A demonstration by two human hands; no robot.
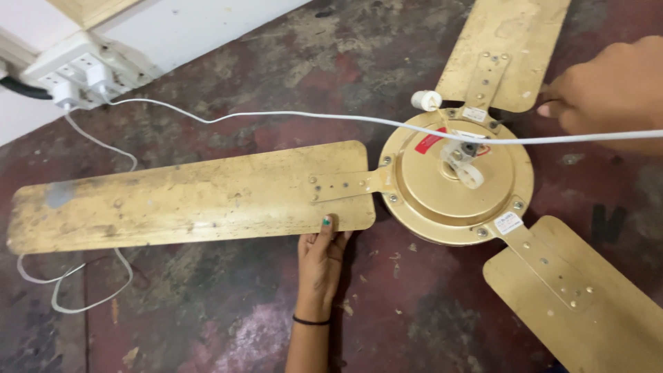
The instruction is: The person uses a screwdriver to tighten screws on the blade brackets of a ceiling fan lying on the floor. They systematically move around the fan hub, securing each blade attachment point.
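Left hand (319, 259), lower centre: fingers (326, 224) flat and together, pressing the blade (186, 197) edge. Right hand (608, 90), upper right: fingers curled near the hub (456, 176); what they pinch, cannot tell.

Risk: the white cable (276, 117) crossing the hub could snag.

Fan lies on the floor (414, 324), centre frame; gold, stained, scuffed.

I am wearing a thin black band (311, 320) around the wrist, just behind my left hand (320, 266). It is sitting snug and plain, with no clasp showing. At the tip of that hand, one nail (326, 222) is carrying green polish. Behind the band, my forearm (307, 352) is showing bare. My right hand (611, 86) is wearing no ring that I can see, and its wrist is lying outside the view.
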